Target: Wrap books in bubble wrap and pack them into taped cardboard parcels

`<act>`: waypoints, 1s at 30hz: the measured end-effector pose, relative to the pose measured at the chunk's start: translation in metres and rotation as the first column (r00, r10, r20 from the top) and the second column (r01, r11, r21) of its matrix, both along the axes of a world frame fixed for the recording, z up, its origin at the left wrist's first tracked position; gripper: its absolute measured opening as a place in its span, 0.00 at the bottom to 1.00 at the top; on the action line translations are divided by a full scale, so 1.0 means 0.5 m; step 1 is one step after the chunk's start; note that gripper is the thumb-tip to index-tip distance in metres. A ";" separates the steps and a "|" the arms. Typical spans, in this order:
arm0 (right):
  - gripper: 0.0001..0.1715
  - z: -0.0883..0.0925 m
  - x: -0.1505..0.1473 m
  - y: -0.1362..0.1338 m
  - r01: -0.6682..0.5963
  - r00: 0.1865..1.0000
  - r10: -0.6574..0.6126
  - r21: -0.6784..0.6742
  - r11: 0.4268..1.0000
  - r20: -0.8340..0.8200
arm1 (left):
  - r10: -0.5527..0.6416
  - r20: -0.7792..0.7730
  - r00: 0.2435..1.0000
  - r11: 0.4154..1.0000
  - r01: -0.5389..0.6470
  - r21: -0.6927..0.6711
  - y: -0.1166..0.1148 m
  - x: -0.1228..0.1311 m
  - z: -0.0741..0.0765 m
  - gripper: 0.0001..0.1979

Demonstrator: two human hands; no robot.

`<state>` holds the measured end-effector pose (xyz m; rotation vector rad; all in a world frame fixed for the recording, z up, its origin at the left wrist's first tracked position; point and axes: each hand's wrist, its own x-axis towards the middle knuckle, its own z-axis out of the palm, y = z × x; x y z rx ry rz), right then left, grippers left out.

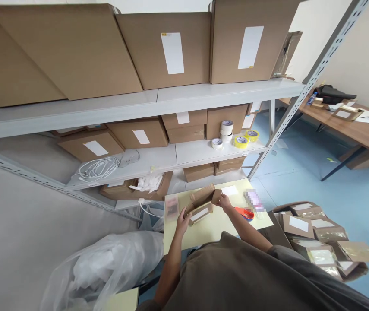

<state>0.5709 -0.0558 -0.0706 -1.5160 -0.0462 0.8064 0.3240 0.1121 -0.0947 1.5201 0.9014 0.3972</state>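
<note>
A small brown cardboard box with a white label on its near side is held just over a pale yellow table. Its top stands open, with flaps raised. My left hand grips the box by its left end. At the other end, my right hand pinches the right flap between thumb and fingers. To the right of the box lie orange-handled scissors, close to my right forearm. A white sheet rests on the table behind my right hand. What the box contains cannot be made out.
A grey metal shelf with large cartons rises ahead, holding tape rolls and a coiled white cable. On the right floor stands a carton of labelled parcels. A clear plastic bag bulges at left. A wooden desk stands farther right.
</note>
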 end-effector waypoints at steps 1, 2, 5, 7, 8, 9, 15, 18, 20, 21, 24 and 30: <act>0.20 0.003 -0.003 -0.002 -0.013 1.000 0.013 -0.031 0.999 -0.001 | 0.015 -0.059 0.998 0.999 -0.012 0.046 0.008 0.006 0.008 0.33; 0.20 0.007 -0.005 -0.005 -0.030 1.000 0.030 -0.063 0.998 0.002 | 0.026 -0.110 0.994 0.996 -0.017 0.082 0.016 0.012 0.015 0.30; 0.17 0.019 -0.008 -0.014 -0.098 0.994 0.105 -0.134 0.986 0.040 | 0.015 -0.188 0.982 0.991 0.010 0.136 0.040 0.025 0.034 0.21; 0.15 0.027 -0.008 -0.021 -0.146 0.984 0.162 -0.183 0.972 0.075 | -0.005 -0.224 0.974 0.986 0.042 0.162 0.051 0.032 0.042 0.15; 0.14 0.030 -0.008 -0.025 -0.165 0.978 0.187 -0.208 0.964 0.091 | -0.007 -0.253 0.968 0.982 0.055 0.183 0.054 0.035 0.045 0.13; 0.12 0.032 -0.008 -0.029 -0.177 0.973 0.206 -0.231 0.957 0.108 | -0.003 -0.283 0.959 0.976 0.065 0.209 0.054 0.038 0.047 0.12; 0.09 0.029 -0.017 -0.053 -0.150 0.923 0.265 -0.372 0.916 0.280 | 0.011 -0.260 0.965 0.961 0.061 0.270 0.013 0.063 0.038 0.20; 0.15 0.020 -0.026 -0.056 -0.137 0.898 0.282 -0.393 0.909 0.338 | -0.076 -0.183 0.980 0.963 0.120 0.241 -0.005 0.072 0.025 0.29; 0.19 0.012 -0.033 -0.052 -0.131 0.904 0.267 -0.380 0.916 0.333 | -0.146 -0.183 0.972 0.968 0.179 0.177 -0.006 0.076 0.015 0.35; 0.20 0.008 -0.037 -0.048 -0.122 0.909 0.256 -0.376 0.919 0.329 | -0.181 -0.204 0.962 0.969 0.210 0.133 -0.004 0.078 0.010 0.37; 0.23 0.000 -0.051 -0.034 -0.097 0.918 0.233 -0.387 0.917 0.321 | -0.258 -0.279 0.925 0.960 0.278 0.033 0.008 0.084 -0.002 0.41; 0.17 -0.001 -0.077 -0.024 -0.166 0.917 0.286 -0.387 0.907 0.278 | -0.314 -0.221 0.923 0.945 0.327 0.024 0.022 0.079 -0.007 0.45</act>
